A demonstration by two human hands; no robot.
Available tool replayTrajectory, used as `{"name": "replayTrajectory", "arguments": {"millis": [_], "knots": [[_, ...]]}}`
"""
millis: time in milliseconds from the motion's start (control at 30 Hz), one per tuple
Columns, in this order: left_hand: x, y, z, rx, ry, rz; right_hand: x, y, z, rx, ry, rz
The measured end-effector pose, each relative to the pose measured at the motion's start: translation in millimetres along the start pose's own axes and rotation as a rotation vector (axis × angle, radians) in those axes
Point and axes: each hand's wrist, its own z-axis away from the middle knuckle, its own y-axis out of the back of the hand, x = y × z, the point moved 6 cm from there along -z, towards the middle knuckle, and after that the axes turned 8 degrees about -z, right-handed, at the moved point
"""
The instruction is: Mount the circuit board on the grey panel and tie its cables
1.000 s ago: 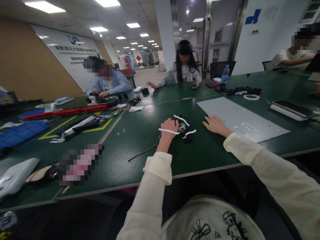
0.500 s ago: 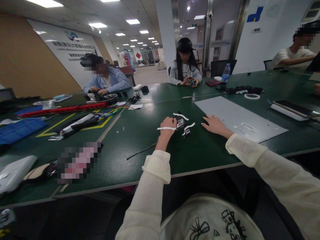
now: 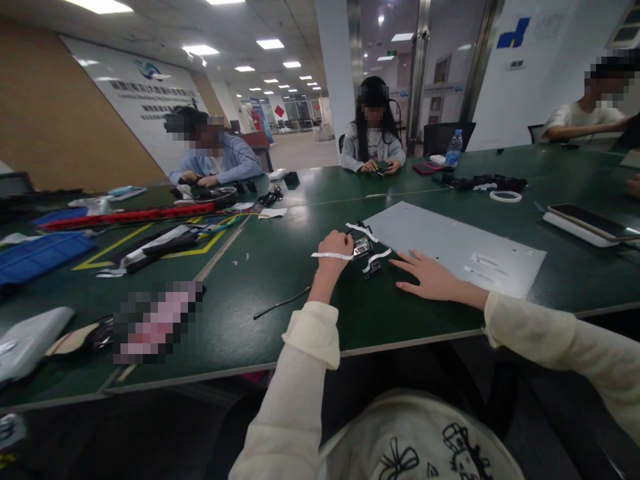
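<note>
While the wearer sits at a dark green counter (image 3: 280, 267), both cream-sleeved arms reach forward over it. The left hand (image 3: 334, 252) is curled, its grip narrow. A white strip (image 3: 325, 256) crosses the knuckles and seems pinched in the fingers, though it is too small to be sure.

Just right of that hand lies a small black device (image 3: 363, 248), with a second strip (image 3: 363, 231) above it and a third strip (image 3: 377, 257) at its lower right. The right hand (image 3: 425, 279) rests flat on the counter, grip wide, fingers spread and holding nothing. It is near the device and just beside the near edge of a grey panel (image 3: 465, 243). A thin black cable (image 3: 283, 304) lies left of the left wrist.

Across the counter, well apart, a person in blue (image 3: 220, 163) and a person with long dark hair (image 3: 373, 143) each work with their own hands. A water bottle (image 3: 454, 148) and a white tape ring (image 3: 505, 196) sit farther right, and a phone (image 3: 590, 220) lies near the right edge.
</note>
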Motion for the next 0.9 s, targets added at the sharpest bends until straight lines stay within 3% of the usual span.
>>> {"name": "replayTrajectory", "arguments": {"millis": [233, 500, 633, 900], "knots": [[3, 15.1, -7, 0.026, -0.014, -0.014, -55, 9, 34, -0.115, 0.327, -0.158], [18, 25.8, -11, 0.007, -0.065, -0.028, -94, 18, 48, -0.264, 0.641, -0.318], [34, 17.8, -7, -0.015, -0.118, -0.038, -102, 15, 49, -0.282, 0.715, -0.338], [62, -16.2, -4, -0.117, -0.160, -0.042, -107, 14, 53, -0.258, 0.757, -0.264]]}}
